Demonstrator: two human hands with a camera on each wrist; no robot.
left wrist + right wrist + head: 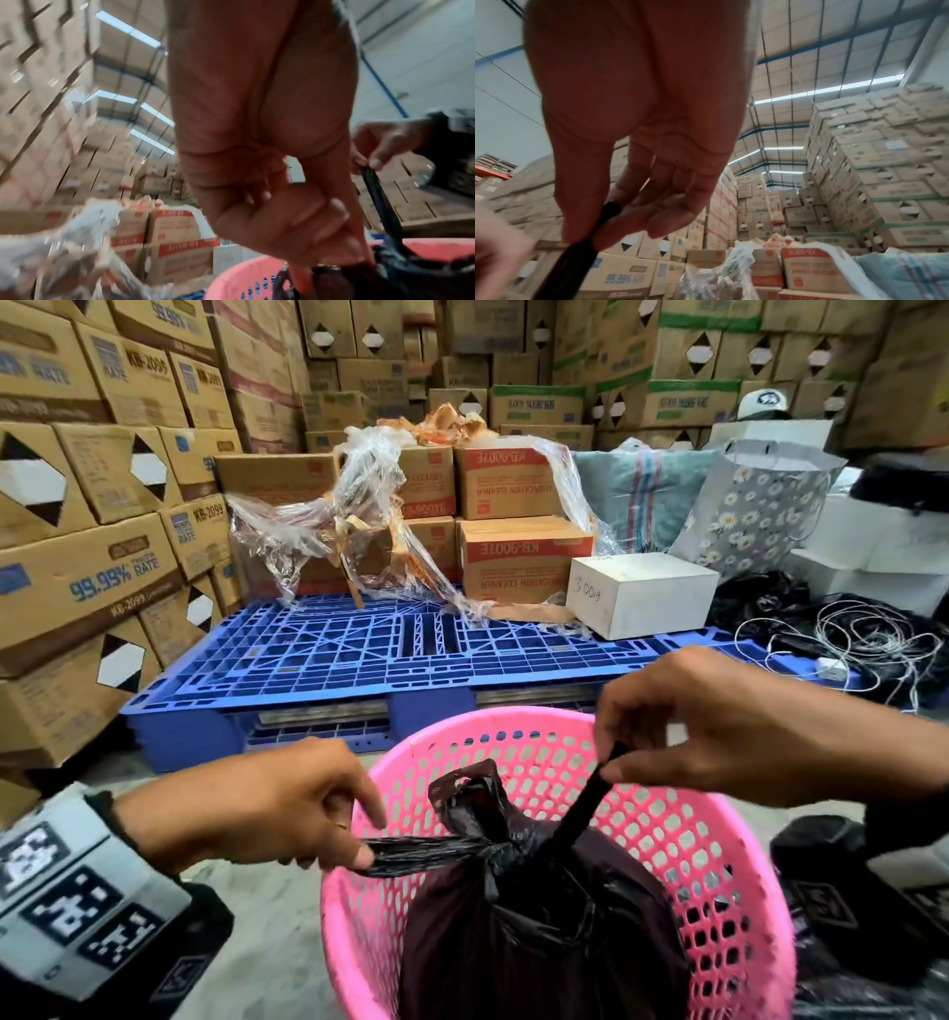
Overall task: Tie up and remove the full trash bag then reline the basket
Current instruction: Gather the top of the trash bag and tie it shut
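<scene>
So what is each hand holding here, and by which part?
Both hold the black trash bag in the pink basket. The left hand pinches one twisted top end, the right hand the other.

Stacked cardboard boxes (92, 588), blue pallet (359, 654), skylit roof (829, 91).

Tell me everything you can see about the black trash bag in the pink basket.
The black trash bag is thin, glossy, crinkled plastic, bulging full, sitting inside the pink basket. Its top is gathered into a knot at the middle with a loose flap above. Two twisted ends are drawn taut: the left hand pinches one sideways, the right hand pinches the other up and to the right.
</scene>
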